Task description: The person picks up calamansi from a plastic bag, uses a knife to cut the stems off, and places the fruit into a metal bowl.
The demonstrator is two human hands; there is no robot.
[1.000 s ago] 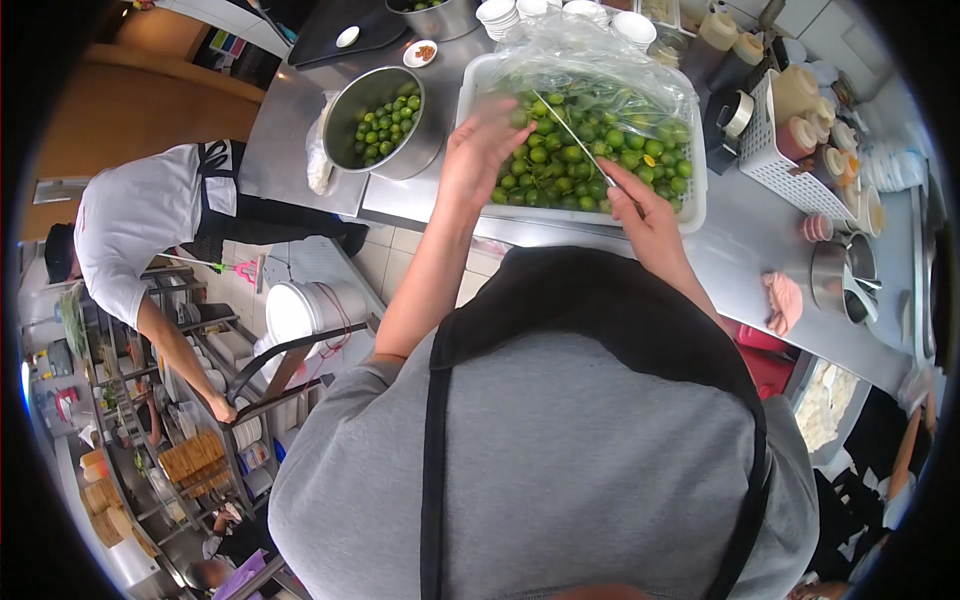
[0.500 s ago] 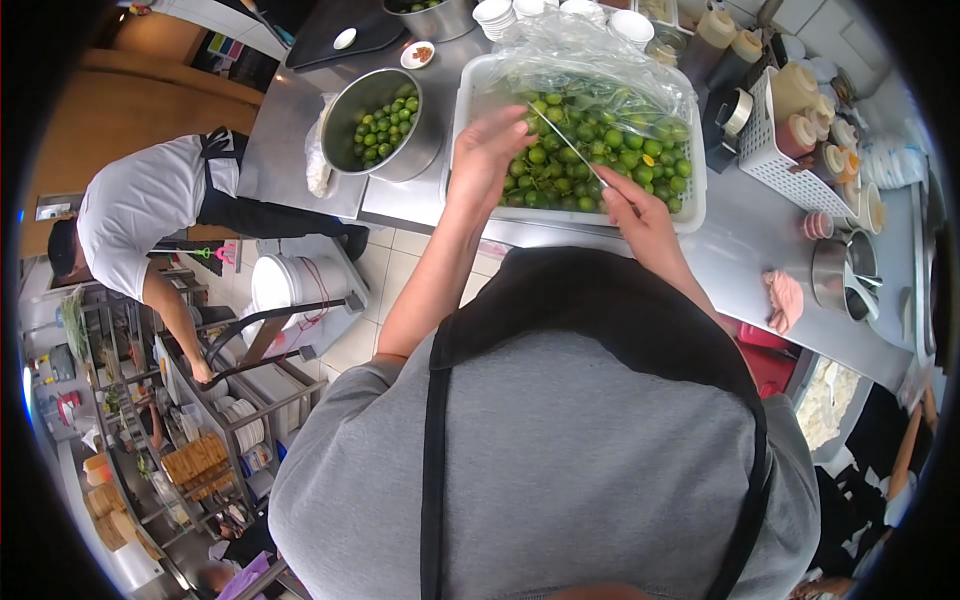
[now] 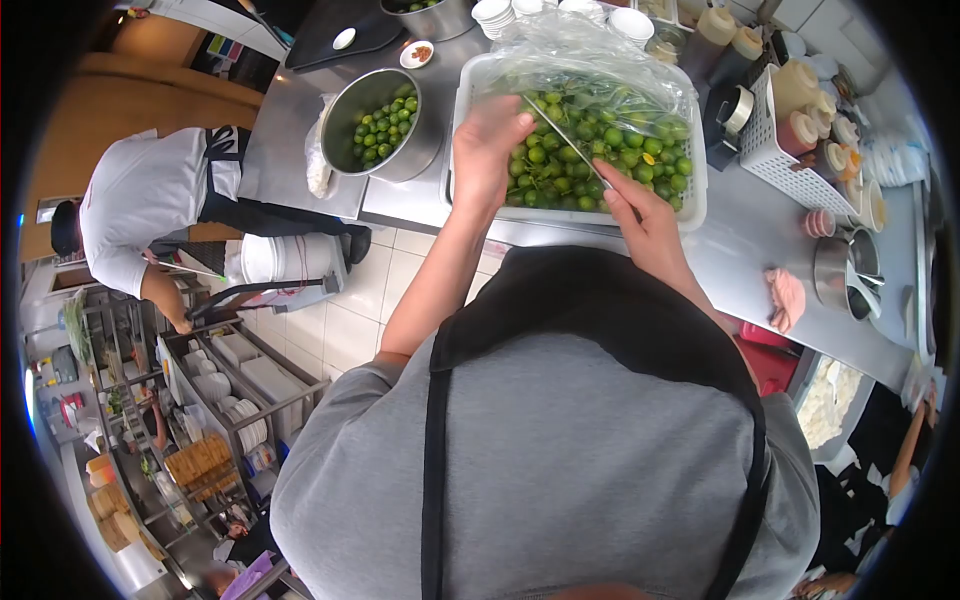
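A white plastic tray (image 3: 690, 205) full of small green limes (image 3: 600, 150) stands on the steel counter, with a clear plastic bag (image 3: 590, 50) bunched over its far side. My left hand (image 3: 487, 150) is closed around a lime at the tray's left part. My right hand (image 3: 645, 215) grips the handle of a thin knife (image 3: 565, 135), whose blade slants up and left across the limes toward my left hand.
A steel bowl (image 3: 345, 105) with limes sits left of the tray. A white basket of sauce bottles (image 3: 800, 130), steel cups (image 3: 840, 275) and a pink cloth (image 3: 783, 300) lie to the right. A person in a white shirt (image 3: 140, 210) bends over a metal rack below left.
My left hand closed on a lime and the knife blade shifted left toward it. The person at the left moved the white bucket and cart further left.
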